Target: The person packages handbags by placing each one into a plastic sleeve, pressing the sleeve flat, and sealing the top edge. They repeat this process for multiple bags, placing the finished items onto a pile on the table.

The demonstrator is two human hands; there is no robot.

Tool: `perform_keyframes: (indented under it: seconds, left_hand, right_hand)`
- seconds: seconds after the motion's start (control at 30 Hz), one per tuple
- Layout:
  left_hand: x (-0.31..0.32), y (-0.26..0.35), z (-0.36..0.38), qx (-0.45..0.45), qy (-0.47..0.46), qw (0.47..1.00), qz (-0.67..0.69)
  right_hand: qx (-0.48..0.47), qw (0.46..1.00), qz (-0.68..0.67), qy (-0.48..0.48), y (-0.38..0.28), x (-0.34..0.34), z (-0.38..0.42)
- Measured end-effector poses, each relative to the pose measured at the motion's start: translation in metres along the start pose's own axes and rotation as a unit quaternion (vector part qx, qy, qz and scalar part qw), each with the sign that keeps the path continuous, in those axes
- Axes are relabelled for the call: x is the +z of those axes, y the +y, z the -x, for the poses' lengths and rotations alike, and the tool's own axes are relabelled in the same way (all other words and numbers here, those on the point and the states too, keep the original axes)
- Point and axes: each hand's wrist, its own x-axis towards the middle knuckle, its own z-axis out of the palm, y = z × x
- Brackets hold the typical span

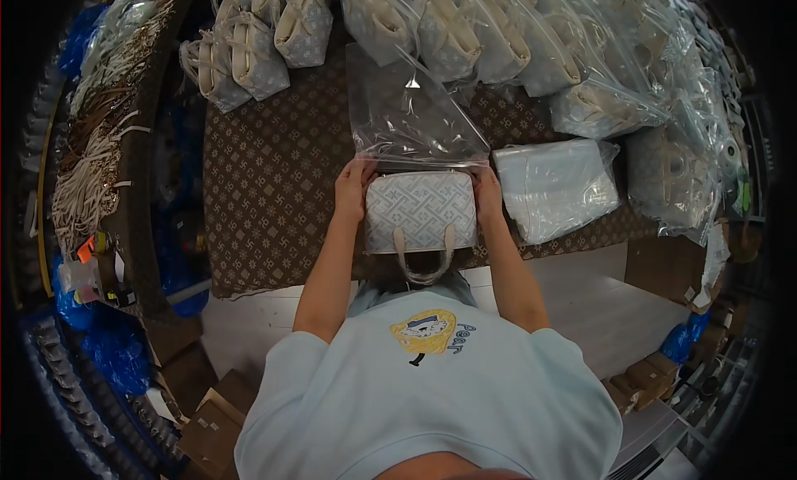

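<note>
A pale handbag point(422, 213) with a blue-grey geometric pattern lies in front of me, its two handles point(424, 268) pointing toward my body. Beyond it a clear plastic bag point(411, 119) is spread flat, its near edge meeting the far side of the handbag. My left hand point(357, 185) is closed on the left corner of that edge, beside the handbag. At the right corner my right hand point(486, 190) grips the same plastic bag, with the fingertips partly hidden. Close to my right hand is a stack of folded clear plastic bags point(556, 188).
Brown patterned cloth point(274, 181) covers the table. Several similar handbags point(303, 28) stand at the back left, and plastic-wrapped ones point(531, 48) fill the back and right. Straps point(87, 173) hang at the left. Cardboard boxes point(212, 430) sit on the floor.
</note>
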Motion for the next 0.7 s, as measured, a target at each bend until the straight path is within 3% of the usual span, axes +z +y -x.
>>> perform_keyframes:
  seconds: [0.17, 0.23, 0.3, 0.37, 0.4, 0.43, 0.47, 0.53, 0.57, 0.7]
  left_hand:
    - [-0.005, -0.007, 0.047, 0.058, 0.0, 0.998, -0.007]
    - [-0.012, -0.006, 0.058, -0.059, 0.039, 0.997, 0.022]
    - [-0.014, -0.003, 0.072, -0.06, 0.049, 0.997, -0.021]
    - [-0.018, -0.007, 0.084, -0.062, 0.055, 0.995, -0.061]
    - [-0.023, -0.012, 0.09, 0.064, 0.059, 0.974, -0.21]
    - [-0.024, -0.014, 0.097, 0.186, 0.06, 0.915, -0.352]
    - [-0.025, -0.015, 0.103, 0.186, 0.063, 0.916, -0.351]
    - [-0.019, -0.009, 0.118, 0.338, 0.037, 0.783, -0.521]
    - [-0.022, -0.013, 0.122, 0.336, 0.038, 0.784, -0.52]
    - [-0.051, -0.041, 0.125, 0.28, 0.021, 0.819, -0.501]
  right_hand:
    - [0.041, 0.989, 0.143, -0.021, 0.016, -0.017, 0.03]
    - [0.048, 0.985, 0.166, -0.016, 0.015, -0.019, 0.049]
    - [0.053, 0.981, 0.187, -0.011, 0.016, -0.024, 0.057]
    - [-0.026, 0.933, 0.36, -0.005, 0.014, -0.035, 0.058]
    - [-0.024, 0.932, 0.362, -0.006, 0.011, -0.033, 0.065]
    - [-0.14, 0.898, 0.417, -0.011, 0.004, -0.026, 0.075]
    - [-0.255, 0.848, 0.464, -0.017, -0.001, -0.021, 0.082]
    - [-0.23, 0.816, 0.53, -0.007, -0.009, -0.023, 0.094]
    - [-0.204, 0.78, 0.592, 0.006, -0.011, -0.026, 0.1]
    - [-0.289, 0.784, 0.55, 0.004, 0.006, -0.047, 0.109]
